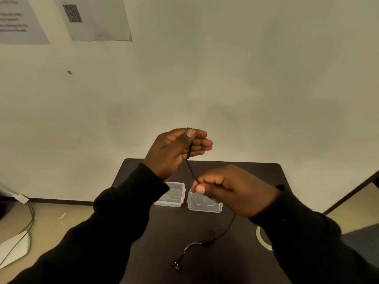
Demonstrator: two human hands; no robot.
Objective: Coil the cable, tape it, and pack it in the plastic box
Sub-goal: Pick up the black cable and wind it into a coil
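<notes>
One stage is barely begun: your left hand (174, 149) pins one cable (191, 171) end under the thumb, your right hand (229, 188) pinches it lower. No loops are formed; the tail trails toward the table's (246, 171) near edge. Taping and packing remain; the plastic box (204, 203) lies open mid-table.

Two hands (176, 152) (231, 189), one cable (191, 171), one open plastic box (188, 198), one tape roll (262, 238), two wall papers (96, 19) (18, 21)

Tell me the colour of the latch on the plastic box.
Red: the latch sits on the edge of the clear plastic box, seen in the head view.
</notes>
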